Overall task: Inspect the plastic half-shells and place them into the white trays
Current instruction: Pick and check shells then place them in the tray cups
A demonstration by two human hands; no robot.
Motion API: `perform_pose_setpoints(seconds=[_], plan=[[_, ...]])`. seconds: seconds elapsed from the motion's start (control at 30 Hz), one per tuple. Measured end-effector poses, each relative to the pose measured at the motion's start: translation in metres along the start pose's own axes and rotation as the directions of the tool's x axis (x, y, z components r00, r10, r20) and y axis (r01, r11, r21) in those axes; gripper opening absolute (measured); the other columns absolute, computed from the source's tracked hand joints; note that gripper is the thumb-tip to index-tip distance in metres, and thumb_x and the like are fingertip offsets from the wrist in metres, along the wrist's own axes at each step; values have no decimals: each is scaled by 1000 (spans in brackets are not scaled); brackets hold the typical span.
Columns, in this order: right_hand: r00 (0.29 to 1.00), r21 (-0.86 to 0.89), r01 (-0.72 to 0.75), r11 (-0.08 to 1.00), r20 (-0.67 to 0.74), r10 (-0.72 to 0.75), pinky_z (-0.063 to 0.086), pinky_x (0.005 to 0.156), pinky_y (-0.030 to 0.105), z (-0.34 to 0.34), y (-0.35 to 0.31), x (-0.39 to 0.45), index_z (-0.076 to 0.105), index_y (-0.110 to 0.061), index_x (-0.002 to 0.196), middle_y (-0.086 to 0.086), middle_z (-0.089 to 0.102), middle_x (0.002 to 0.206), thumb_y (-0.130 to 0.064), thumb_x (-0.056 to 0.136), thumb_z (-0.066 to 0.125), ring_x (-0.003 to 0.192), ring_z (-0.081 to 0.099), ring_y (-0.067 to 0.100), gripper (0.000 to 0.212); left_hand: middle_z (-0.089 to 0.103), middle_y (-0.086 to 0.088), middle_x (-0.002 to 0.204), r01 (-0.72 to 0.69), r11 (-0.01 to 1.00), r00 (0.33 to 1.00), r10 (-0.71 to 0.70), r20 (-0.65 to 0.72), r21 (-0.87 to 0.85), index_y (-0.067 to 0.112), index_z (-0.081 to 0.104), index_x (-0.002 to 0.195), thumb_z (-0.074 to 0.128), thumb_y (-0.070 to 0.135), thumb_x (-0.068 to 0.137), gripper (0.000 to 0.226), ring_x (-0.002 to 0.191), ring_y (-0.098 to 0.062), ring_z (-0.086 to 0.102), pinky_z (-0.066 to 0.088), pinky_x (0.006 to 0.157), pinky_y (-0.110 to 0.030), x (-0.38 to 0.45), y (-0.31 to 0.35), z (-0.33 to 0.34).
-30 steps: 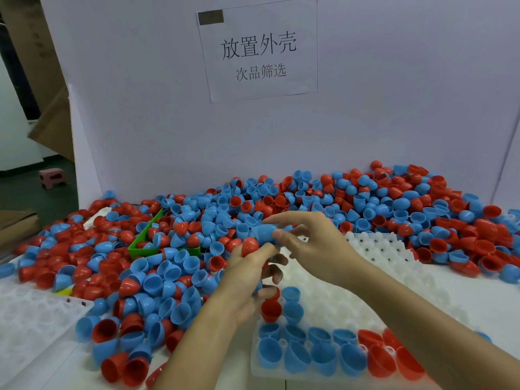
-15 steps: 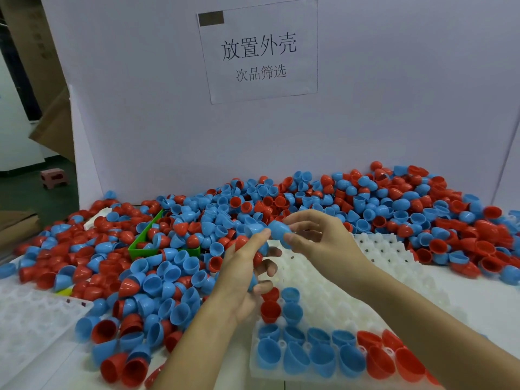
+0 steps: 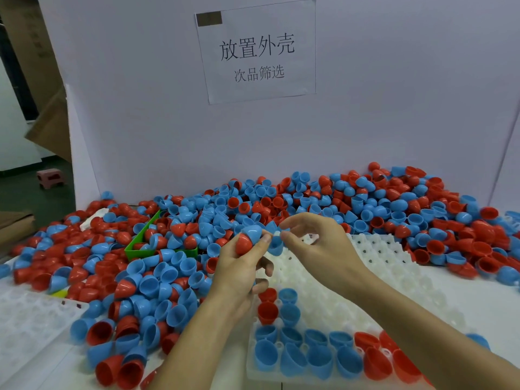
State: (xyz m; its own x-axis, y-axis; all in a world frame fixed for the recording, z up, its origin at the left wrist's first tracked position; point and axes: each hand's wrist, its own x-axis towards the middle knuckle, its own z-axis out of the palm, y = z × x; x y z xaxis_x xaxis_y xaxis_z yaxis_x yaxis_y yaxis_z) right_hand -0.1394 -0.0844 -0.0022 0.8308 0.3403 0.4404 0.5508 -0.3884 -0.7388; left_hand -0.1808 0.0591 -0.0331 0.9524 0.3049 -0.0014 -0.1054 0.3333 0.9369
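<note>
Head view: left hand (image 3: 239, 273) raised over the near white tray (image 3: 374, 280), fingers and thumb curled round a red half-shell (image 3: 243, 243) with a blue half-shell (image 3: 253, 231) seated against it. Right hand (image 3: 315, 243) just beside, fingers bent and thumb tip close to the same pair, maybe pinching a second blue piece below; too blurred to tell, so grip of this hand not certain. Big pile of loose shells (image 3: 351, 201) behind and to the left, green bin (image 3: 135, 250) half buried in it, another tray (image 3: 25, 319) at far left. Front rows of the near tray already filled, blue mostly, red at the right. For this step, probably best to separate the nested shells slowly, turning each rim toward the eyes to check for cracks or burrs. Then to set each one opening upward into the next free pocket, beside the filled ones. Risk, as a guess: smooth domes slipping and falling back into the pile.
</note>
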Motion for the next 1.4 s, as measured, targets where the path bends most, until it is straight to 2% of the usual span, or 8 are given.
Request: perform_pose_setpoints(seconds=[0.27, 0.43, 0.63, 0.9, 1.07, 1.17, 1.3, 1.4], plan=[[970, -101, -188, 977, 140, 201, 47, 50, 11, -3, 2, 10, 55, -27, 117, -11, 68, 85, -10, 84, 76, 75, 66, 4, 42, 74, -3, 90, -100, 993, 994, 97, 50, 67, 19, 73, 85, 66, 22, 94, 11, 50, -11, 53, 29, 34, -18, -2, -3, 2], [902, -505, 40, 862, 389, 186, 59, 72, 31, -29, -2, 8, 45, -32, 129, -7, 69, 92, -5, 85, 72, 84, 66, 11, 58, 71, -3, 85, -58, 996, 992, 65, -105, 74, 3, 66, 100, 69, 23, 93, 22, 47, -8, 51, 29, 35, -18, 6, -4, -3], [786, -662, 233, 712, 559, 262, 57, 79, 37, -9, -4, -14, 42, -36, 134, -3, 64, 104, -9, 80, 75, 92, 61, 16, 68, 74, -4, 85, 54, 998, 998, -54, -42, -12, 12, 71, 94, 70, 21, 92, 9, 52, -12, 52, 29, 35, -18, 4, -5, -2], [767, -613, 192, 766, 581, 273, 56, 84, 35, -20, 2, -13, 39, -42, 137, -10, 67, 111, -11, 84, 74, 98, 59, 11, 71, 69, -8, 91, 83, 996, 996, -84, -15, -33, 8, 67, 104, 62, 6, 92, 13, 54, -12, 52, 28, 35, -18, 4, -6, -3], [925, -481, 181, 858, 380, 18, 53, 83, 25, -31, -3, -4, 48, -35, 136, -15, 60, 109, -33, 94, 65, 93, 59, 4, 46, 71, -7, 88, 83, 997, 997, -83, 8, 10, 7, 66, 112, 58, 9, 97, 17, 51, -11, 51, 26, 33, -18, 2, -5, -2], [957, -292, 194, 936, 268, -115, 46, 76, 16, -20, -9, -3, 43, -41, 139, -16, 56, 119, -49, 95, 56, 93, 59, 0, 47, 73, 1, 76, 89, 992, 986, -101, 133, 90, 13, 67, 114, 61, 24, 98, 20, 51, -14, 53, 26, 33, -18, 1, -4, -1], [959, -197, 189, 962, 247, -138, 47, 77, 15, -13, -11, 0, 60, -43, 127, -23, 58, 119, -38, 96, 59, 95, 60, -2, 31, 72, 1, 82, 23, 975, 945, -93, 312, 223, 24, 72, 100, 66, 41, 88, 22, 55, -17, 53, 24, 36, -19, -2, -4, -3], [983, -157, 112, 981, 160, -86, 56, 83, 28, -16, -5, 4, 75, -32, 103, -16, 69, 105, -26, 95, 64, 91, 64, 4, 15, 72, -5, 90, -3, 978, 941, -68, 331, 208, 24, 73, 95, 64, 30, 95, 11, 53, -16, 52, 25, 34, -18, -3, -4, -4]])
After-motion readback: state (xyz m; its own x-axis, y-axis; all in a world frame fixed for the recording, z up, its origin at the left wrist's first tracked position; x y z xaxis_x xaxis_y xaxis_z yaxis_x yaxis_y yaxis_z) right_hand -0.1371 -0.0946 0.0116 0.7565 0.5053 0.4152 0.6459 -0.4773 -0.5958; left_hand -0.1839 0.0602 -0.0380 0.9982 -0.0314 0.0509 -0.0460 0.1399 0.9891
